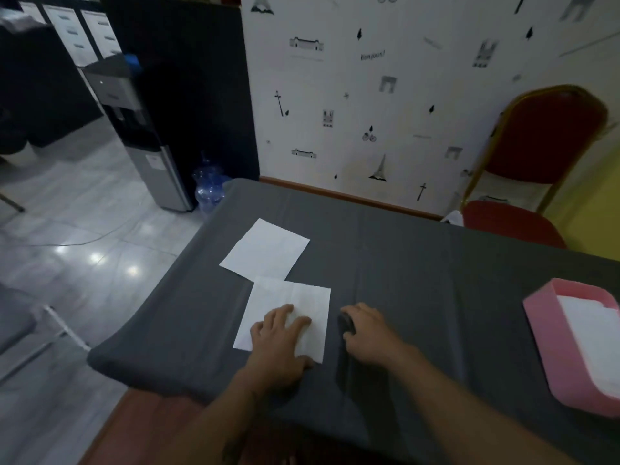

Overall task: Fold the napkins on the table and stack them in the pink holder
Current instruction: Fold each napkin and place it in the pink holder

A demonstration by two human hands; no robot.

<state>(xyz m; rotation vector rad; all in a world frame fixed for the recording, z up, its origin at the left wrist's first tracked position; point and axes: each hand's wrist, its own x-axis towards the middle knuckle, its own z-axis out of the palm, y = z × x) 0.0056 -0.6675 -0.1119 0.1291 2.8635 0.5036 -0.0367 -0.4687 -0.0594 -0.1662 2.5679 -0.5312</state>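
Both forearms reach in from the near edge over the grey-clothed counter [419,263]. Left hand [280,340] lies flat, fingers [285,312] spread and straight, pressing the near napkin [302,303], which is unfolded. Right hand [367,330] rests just beside that napkin, fingers curled down onto the cloth with something dark under them; cannot tell what it is or whether they clasp it. Second napkin [266,250] lies flat beyond, its near corner touching or overlapping the first. Pink holder [543,317] sits at the counter's right, well apart, white napkins [593,333] stacked inside. Wallpaper [419,95] behind reads "Bonjour!" among landmark drawings. Red chair [543,135] at far right; water dispenser [141,129] and blue bottle [209,186] on the floor, left.
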